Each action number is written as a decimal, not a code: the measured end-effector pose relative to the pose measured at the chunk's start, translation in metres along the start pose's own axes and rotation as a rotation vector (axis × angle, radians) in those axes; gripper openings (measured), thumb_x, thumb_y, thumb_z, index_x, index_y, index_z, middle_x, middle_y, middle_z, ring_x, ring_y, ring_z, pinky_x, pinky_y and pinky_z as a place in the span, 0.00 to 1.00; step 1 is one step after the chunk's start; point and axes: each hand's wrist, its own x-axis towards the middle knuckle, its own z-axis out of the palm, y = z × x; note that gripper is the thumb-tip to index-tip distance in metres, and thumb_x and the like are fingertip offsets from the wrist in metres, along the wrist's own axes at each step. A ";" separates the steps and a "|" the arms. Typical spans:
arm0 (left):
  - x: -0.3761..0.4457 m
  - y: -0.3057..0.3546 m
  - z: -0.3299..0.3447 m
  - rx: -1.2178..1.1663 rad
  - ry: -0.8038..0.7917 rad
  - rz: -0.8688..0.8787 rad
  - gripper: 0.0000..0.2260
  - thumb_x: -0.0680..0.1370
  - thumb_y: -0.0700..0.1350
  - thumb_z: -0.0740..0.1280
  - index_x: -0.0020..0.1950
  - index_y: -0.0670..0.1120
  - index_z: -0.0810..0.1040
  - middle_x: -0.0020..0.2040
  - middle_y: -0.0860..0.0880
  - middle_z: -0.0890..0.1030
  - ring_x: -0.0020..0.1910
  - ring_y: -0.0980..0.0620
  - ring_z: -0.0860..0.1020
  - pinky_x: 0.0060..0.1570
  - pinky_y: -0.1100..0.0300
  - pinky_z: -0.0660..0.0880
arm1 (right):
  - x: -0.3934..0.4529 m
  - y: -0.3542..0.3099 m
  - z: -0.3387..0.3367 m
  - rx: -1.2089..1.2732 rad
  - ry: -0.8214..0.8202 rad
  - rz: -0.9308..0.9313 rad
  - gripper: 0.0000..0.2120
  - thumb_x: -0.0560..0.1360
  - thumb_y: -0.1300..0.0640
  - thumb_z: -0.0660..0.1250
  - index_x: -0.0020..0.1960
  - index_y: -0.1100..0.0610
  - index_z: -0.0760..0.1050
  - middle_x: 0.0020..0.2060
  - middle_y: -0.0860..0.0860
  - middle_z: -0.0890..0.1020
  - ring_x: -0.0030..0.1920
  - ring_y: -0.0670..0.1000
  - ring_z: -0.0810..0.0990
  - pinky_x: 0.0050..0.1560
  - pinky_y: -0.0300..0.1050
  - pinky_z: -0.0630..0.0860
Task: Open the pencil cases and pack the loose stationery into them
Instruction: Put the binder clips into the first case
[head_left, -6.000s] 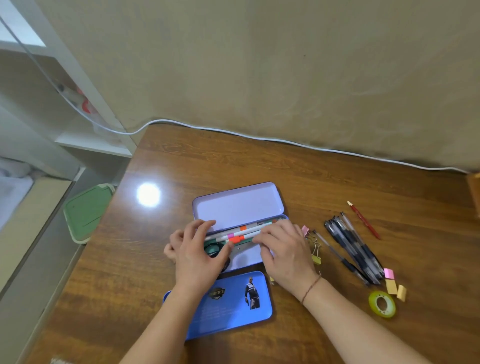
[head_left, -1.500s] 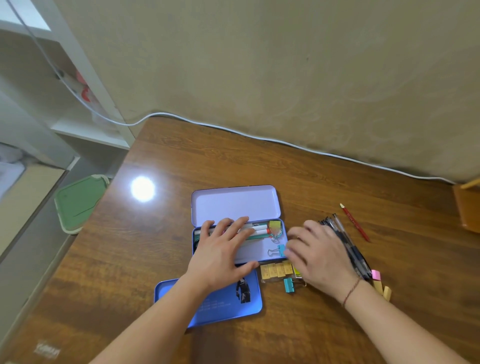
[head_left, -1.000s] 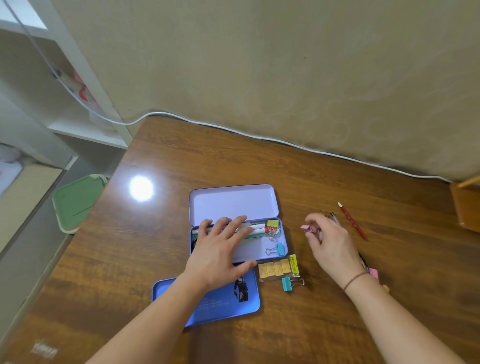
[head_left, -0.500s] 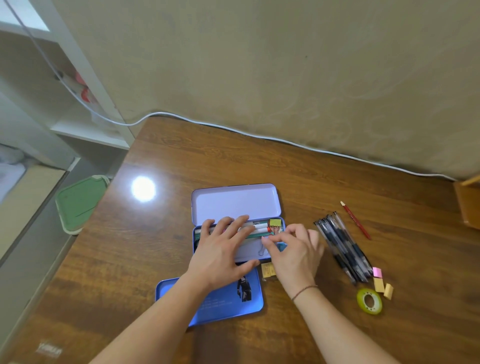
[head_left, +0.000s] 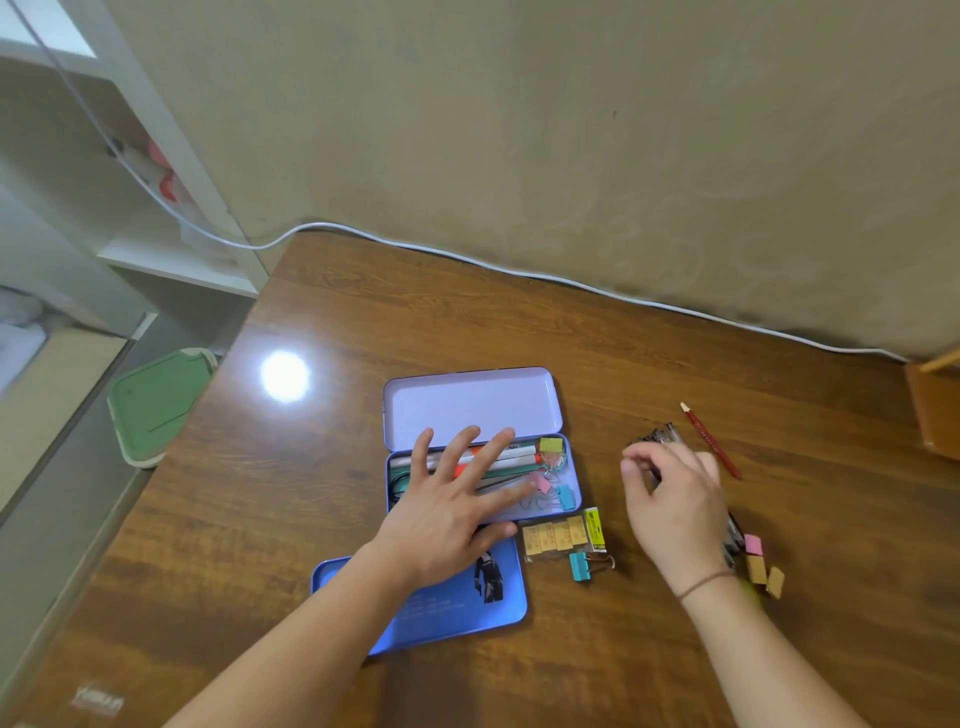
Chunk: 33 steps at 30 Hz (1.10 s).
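An open purple tin pencil case (head_left: 472, 405) lies mid-table, holding highlighters (head_left: 514, 457), a yellow clip (head_left: 550, 445), a pink clip (head_left: 540, 480) and a blue clip (head_left: 566, 496). My left hand (head_left: 452, 509) rests flat on its tray with fingers spread. In front of it, partly under my wrist, lies a shut blue case (head_left: 452, 613). My right hand (head_left: 675, 499), blurred and loosely curled, hovers over the black pens (head_left: 654, 434) and nothing shows in it. A red pencil (head_left: 711, 441), a yellow packet (head_left: 561, 532), a teal clip (head_left: 579, 565) and small pink and tan blocks (head_left: 758, 561) lie loose.
A white cable (head_left: 571, 280) runs along the wall at the table's back edge. A wooden object (head_left: 935, 405) stands at the far right. The table's left edge drops to the floor, where a green lid (head_left: 156, 405) lies beside white shelves.
My right hand put the pink clip into the purple case, then moved right to hover over the black pens. My left hand stayed flat on the case.
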 end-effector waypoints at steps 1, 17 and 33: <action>0.000 0.000 0.001 0.012 -0.009 0.011 0.21 0.82 0.65 0.49 0.76 0.67 0.57 0.81 0.50 0.50 0.77 0.39 0.54 0.70 0.31 0.44 | -0.004 0.007 -0.002 -0.048 -0.061 -0.027 0.05 0.75 0.53 0.66 0.48 0.46 0.79 0.44 0.43 0.80 0.48 0.47 0.69 0.45 0.45 0.70; 0.000 0.002 -0.003 0.049 -0.058 0.000 0.23 0.82 0.64 0.47 0.77 0.65 0.55 0.80 0.50 0.55 0.78 0.39 0.52 0.71 0.31 0.44 | -0.119 0.013 0.023 -0.258 0.051 -0.195 0.15 0.74 0.43 0.61 0.43 0.50 0.83 0.32 0.44 0.80 0.32 0.51 0.77 0.29 0.42 0.69; 0.000 0.002 -0.004 0.030 -0.057 -0.035 0.22 0.81 0.65 0.49 0.74 0.64 0.62 0.79 0.51 0.58 0.77 0.39 0.55 0.71 0.35 0.42 | -0.098 -0.006 -0.003 -0.173 -0.208 -0.427 0.15 0.67 0.44 0.74 0.50 0.49 0.79 0.38 0.42 0.78 0.36 0.42 0.76 0.28 0.34 0.70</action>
